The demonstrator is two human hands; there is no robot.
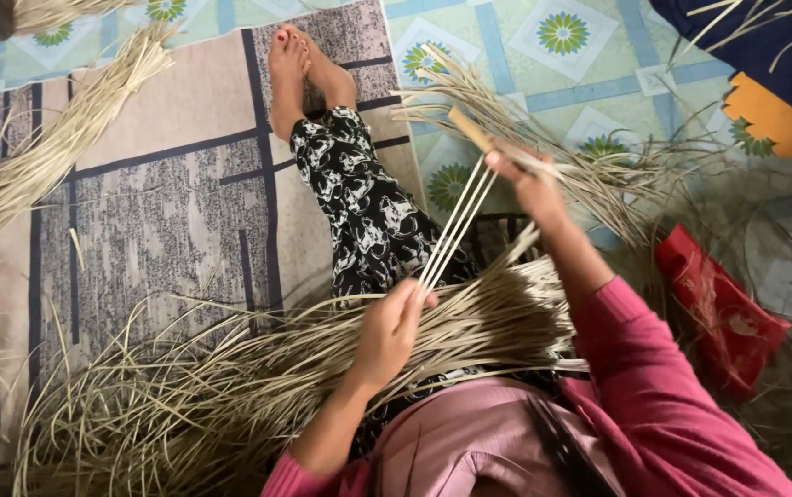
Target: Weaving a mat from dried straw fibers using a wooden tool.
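the left hand is closed around the lower ends of a few pale reed strips, which run taut up across the lap to the right hand, whose fingers pinch their upper ends together with a short wooden stick. a thick bundle of dried straw lies across the person's lap and spreads over the patterned mat on the floor. a red cloth lies beside the right arm, and another straw bundle rests further off on the left.
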